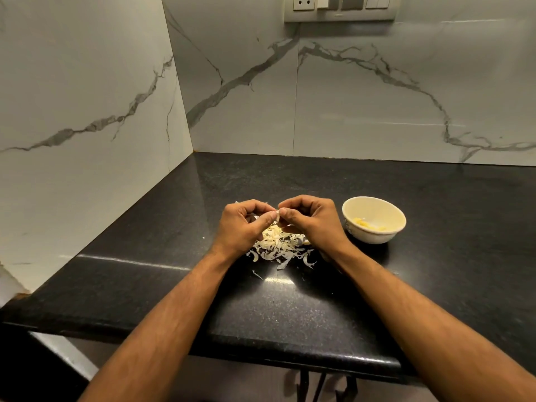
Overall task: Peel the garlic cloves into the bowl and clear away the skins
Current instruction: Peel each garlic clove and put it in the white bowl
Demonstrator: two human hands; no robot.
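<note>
My left hand [245, 224] and my right hand [309, 220] meet above the black counter, fingers curled, both pinching a small pale garlic clove [278, 216] between their fingertips. Most of the clove is hidden by the fingers. Under and in front of the hands lies a heap of papery garlic skins [280, 248]. To the right of my right hand stands a cream bowl [374, 236] with a few peeled yellowish cloves [367, 224] at its bottom.
The black speckled counter [290, 309] runs to a rounded front edge near me. Marble-look walls close it on the left and at the back. A switch panel [342, 7] sits high on the back wall. A few stray skin bits [256, 274] lie near the heap.
</note>
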